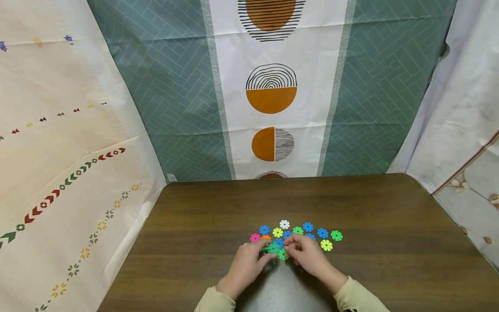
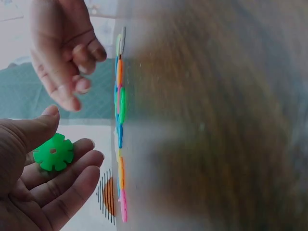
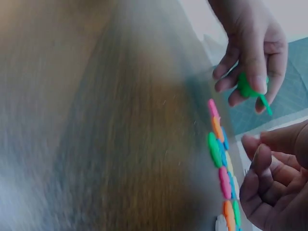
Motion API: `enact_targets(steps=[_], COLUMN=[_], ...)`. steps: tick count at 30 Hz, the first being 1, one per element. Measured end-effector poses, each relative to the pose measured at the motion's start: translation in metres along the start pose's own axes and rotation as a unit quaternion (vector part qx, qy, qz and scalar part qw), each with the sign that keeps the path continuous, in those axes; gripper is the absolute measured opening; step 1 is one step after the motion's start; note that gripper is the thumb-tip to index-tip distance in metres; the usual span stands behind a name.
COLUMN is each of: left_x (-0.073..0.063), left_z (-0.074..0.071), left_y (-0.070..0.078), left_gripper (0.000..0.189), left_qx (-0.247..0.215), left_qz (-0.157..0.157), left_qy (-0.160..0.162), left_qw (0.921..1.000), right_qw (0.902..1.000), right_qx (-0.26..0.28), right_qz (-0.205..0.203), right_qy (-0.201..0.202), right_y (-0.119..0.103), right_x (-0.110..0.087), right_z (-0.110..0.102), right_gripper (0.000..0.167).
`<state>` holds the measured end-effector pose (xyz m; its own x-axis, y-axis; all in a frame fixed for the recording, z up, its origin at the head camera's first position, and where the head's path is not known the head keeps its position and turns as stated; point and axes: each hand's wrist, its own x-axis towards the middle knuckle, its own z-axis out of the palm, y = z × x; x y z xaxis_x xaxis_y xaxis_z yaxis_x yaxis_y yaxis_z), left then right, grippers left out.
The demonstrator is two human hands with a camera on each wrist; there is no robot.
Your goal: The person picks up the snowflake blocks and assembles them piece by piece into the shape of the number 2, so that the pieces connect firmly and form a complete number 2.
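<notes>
My left hand holds green notched discs between thumb and fingers, above the near part of the table. In the left wrist view, one green disc shows face-on, lying against the fingers below the thumb. The right wrist view shows a second green piece edge-on beside it. Close by on the right, my right hand has loosely bent fingers, with thumb and index tips near each other; nothing is visible between them. Another green disc lies between the two hands.
Beyond the hands, several loose notched discs lie on the brown table: white, blue, yellow, pink, orange and green. Patterned cloths hang behind and at both sides.
</notes>
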<state>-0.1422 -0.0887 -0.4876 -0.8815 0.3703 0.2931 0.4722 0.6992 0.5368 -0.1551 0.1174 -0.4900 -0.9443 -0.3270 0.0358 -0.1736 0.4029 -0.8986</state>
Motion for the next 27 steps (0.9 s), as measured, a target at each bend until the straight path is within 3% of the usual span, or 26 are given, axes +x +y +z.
enact_targets(steps=[3, 6, 11, 17, 27], left_x=[0.000, 0.001, 0.001, 0.003, 0.004], left_z=[-0.002, -0.003, -0.003, -0.003, -0.002], left_y=[-0.003, -0.004, -0.004, -0.005, -0.007], left_gripper=[0.031, 0.030, 0.029, 0.030, 0.032], left_qx=[0.004, -0.001, -0.005, -0.018, -0.032], left_qz=[-0.002, -0.004, -0.009, -0.017, -0.017], left_qy=[0.002, 0.000, 0.002, 0.000, 0.007], left_qw=[1.0000, 1.0000, 0.9999, 0.9997, 0.9993], right_qw=[0.9934, 0.9752, 0.9535, 0.9466, 0.9546], right_qx=[-0.106, -0.209, -0.292, -0.315, -0.291], right_qz=[-0.039, -0.066, -0.065, -0.061, -0.054], right_qy=[0.017, 0.032, 0.036, 0.034, 0.031], right_y=[0.002, 0.002, 0.000, 0.004, 0.005], right_x=[0.002, 0.003, 0.004, 0.007, 0.007], right_z=[0.002, 0.004, 0.009, 0.011, 0.013], right_gripper=[0.005, 0.011, 0.021, 0.026, 0.029])
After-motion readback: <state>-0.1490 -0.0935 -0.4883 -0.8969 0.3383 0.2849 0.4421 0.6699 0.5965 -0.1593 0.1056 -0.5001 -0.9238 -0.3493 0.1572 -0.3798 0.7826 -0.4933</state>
